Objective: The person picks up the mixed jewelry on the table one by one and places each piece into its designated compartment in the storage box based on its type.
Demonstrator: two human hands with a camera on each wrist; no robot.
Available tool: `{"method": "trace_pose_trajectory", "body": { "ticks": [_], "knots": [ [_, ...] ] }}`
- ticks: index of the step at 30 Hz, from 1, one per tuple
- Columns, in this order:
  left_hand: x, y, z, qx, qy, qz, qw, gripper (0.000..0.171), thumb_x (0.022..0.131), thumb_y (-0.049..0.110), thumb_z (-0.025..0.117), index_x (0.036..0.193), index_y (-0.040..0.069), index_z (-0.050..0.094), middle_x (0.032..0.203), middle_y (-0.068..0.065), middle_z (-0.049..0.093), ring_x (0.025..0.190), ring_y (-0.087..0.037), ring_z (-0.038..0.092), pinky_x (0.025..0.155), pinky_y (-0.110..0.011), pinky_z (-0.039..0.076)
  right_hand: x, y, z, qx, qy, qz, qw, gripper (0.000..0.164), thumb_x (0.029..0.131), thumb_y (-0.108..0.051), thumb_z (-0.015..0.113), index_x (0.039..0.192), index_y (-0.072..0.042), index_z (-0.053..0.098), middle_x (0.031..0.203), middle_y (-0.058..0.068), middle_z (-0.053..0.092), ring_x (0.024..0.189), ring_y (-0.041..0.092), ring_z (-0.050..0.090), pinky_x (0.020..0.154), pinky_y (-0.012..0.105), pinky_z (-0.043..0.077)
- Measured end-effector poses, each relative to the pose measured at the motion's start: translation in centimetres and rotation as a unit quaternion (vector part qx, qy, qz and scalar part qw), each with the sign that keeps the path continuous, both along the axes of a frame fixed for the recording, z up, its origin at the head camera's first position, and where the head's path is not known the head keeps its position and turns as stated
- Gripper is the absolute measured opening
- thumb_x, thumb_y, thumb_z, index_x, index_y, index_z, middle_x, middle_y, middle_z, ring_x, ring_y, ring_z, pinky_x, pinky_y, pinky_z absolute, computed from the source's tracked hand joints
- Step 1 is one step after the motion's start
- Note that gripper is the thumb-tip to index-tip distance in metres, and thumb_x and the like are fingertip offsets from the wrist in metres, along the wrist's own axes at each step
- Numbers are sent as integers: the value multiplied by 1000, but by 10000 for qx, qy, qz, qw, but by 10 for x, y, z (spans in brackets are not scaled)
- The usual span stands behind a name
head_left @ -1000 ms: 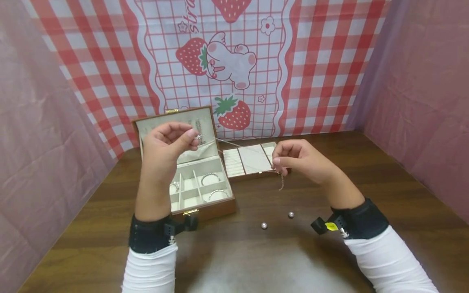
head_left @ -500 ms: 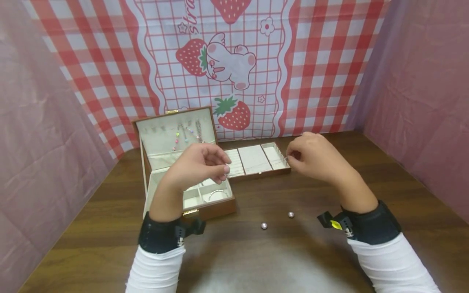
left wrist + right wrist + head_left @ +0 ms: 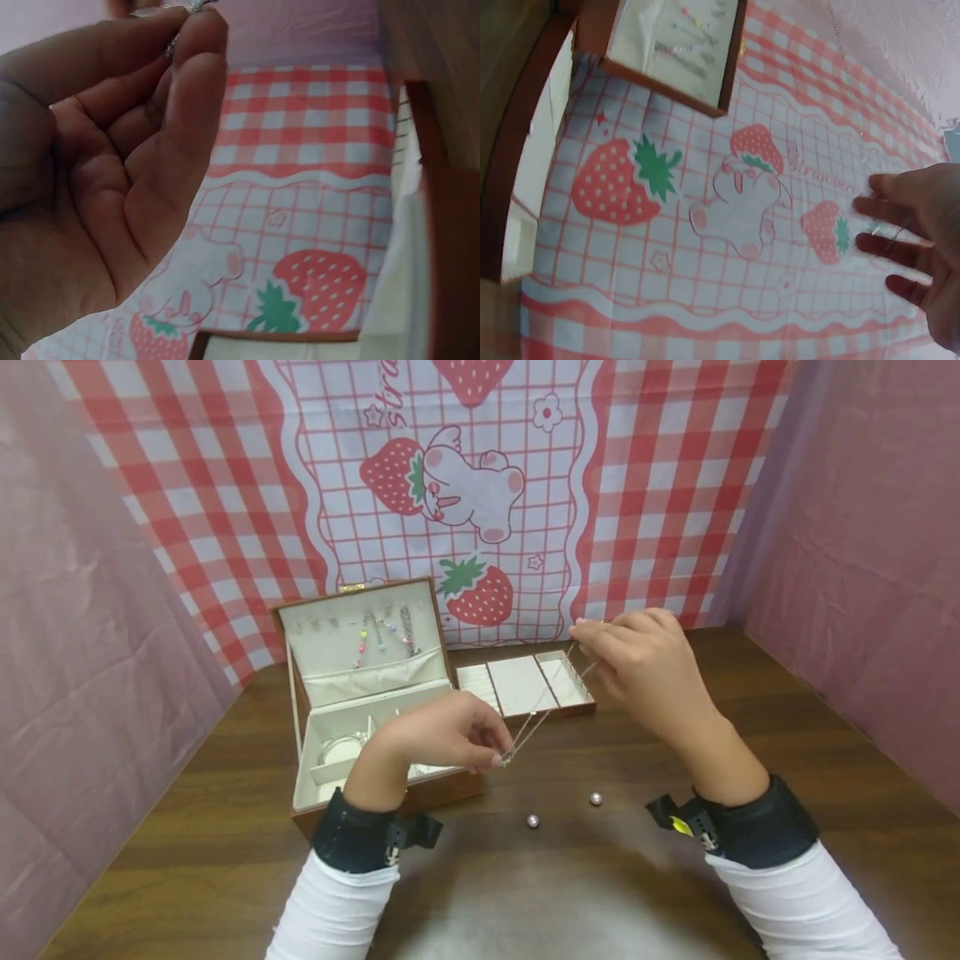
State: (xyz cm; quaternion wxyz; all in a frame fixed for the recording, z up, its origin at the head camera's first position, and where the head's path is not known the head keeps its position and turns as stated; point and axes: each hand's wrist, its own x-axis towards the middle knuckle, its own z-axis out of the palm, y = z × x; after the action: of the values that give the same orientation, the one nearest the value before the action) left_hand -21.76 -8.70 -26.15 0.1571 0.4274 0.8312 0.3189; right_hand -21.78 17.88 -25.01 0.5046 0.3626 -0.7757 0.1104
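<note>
A thin silver necklace [image 3: 533, 727] stretches as a doubled strand between both hands in the head view, slanting up to the right. My left hand [image 3: 450, 735] pinches its lower end between thumb and fingers, in front of the jewelry box [image 3: 442, 792]. In the left wrist view a small sparkling part of the necklace [image 3: 196, 6] shows at the fingertips. Higher up, my right hand [image 3: 641, 656] holds the other end with bent fingers, above the right end of the compartment tray [image 3: 521, 685]. Spread fingers [image 3: 892, 251] appear in the right wrist view.
Two round pearly beads, a left bead [image 3: 532, 821] and a right bead [image 3: 596, 798], lie on the wooden table [image 3: 525, 893]. The box's raised lid [image 3: 330, 647] carries hanging necklaces; bracelets [image 3: 341, 749] lie in its compartments. A strawberry-print cloth [image 3: 480, 568] hangs behind.
My left hand has moved right and down from before the lid. My right hand has risen, so the necklace now slants upward. The left bead has shifted slightly left.
</note>
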Motion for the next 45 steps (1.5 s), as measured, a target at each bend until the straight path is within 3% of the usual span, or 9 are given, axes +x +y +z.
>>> {"method": "trace_pose_trajectory", "body": {
  "ticks": [5,10,12,17,20,23,28,33,45],
  "knots": [
    [-2,15,-8,-119,207,-447,9987,8,82,-1,66,87,5,71,78,3,69,71,-5,64,67,-22,55,5,-15,1,-327,192,1159,9925,21,96,-15,60,110,-5,73,92,11,73,77,29,65,69,47,44],
    [0,28,-12,966,-71,345,9947,16,87,-2,59,97,-2,71,88,-8,72,80,-9,68,77,-27,56,10,-25,-2,-93,-38,1700,9854,23,96,-13,61,115,-3,71,102,9,73,83,27,64,77,46,45],
    [2,33,-11,1977,-611,719,9757,22,90,-3,50,104,-9,67,96,-19,71,86,-18,69,83,-33,56,11,-27,-4,-6,-314,1795,9833,27,90,-7,67,117,-3,70,106,8,72,88,27,64,82,45,45],
    [9,38,-7,3874,-1681,951,9014,36,89,-3,37,115,-19,56,103,-24,67,95,-27,68,92,-44,52,11,-30,-9,144,-845,2028,9755,42,78,3,75,119,-3,68,111,8,71,97,26,63,85,42,45],
    [13,37,-4,4139,-1947,927,8844,36,89,-2,40,117,-19,54,97,-14,69,88,-21,68,91,-44,53,11,-31,-11,231,-979,2180,9708,40,82,0,73,121,-2,67,117,9,69,104,26,63,89,40,46],
    [15,38,-3,4203,-1858,1234,8795,27,90,-1,49,110,-15,57,90,-6,68,79,-17,66,83,-38,56,11,-31,-12,268,-1015,2274,9681,33,91,-10,68,123,-1,65,120,9,68,109,26,62,93,39,46],
    [14,39,-3,4007,-1027,2196,8835,16,87,3,66,101,-3,61,93,-5,65,84,-14,61,77,-27,52,13,-32,-14,272,-1020,2341,9665,32,93,-8,64,124,-1,65,119,10,68,109,26,61,95,40,46],
    [12,38,-3,4101,-1120,2105,8803,19,90,-2,63,107,-10,62,99,-16,69,90,-18,66,92,-34,51,14,-33,-15,266,-1002,2379,9657,48,79,13,61,126,0,64,120,12,67,110,27,62,99,38,46],
    [15,34,-1,3820,-807,2291,8917,17,88,2,68,102,-8,67,89,-14,72,85,-21,69,86,-33,55,16,-34,-14,286,-1149,2561,9594,47,82,16,52,126,3,63,122,13,66,114,27,60,104,32,42]
  ]
}}
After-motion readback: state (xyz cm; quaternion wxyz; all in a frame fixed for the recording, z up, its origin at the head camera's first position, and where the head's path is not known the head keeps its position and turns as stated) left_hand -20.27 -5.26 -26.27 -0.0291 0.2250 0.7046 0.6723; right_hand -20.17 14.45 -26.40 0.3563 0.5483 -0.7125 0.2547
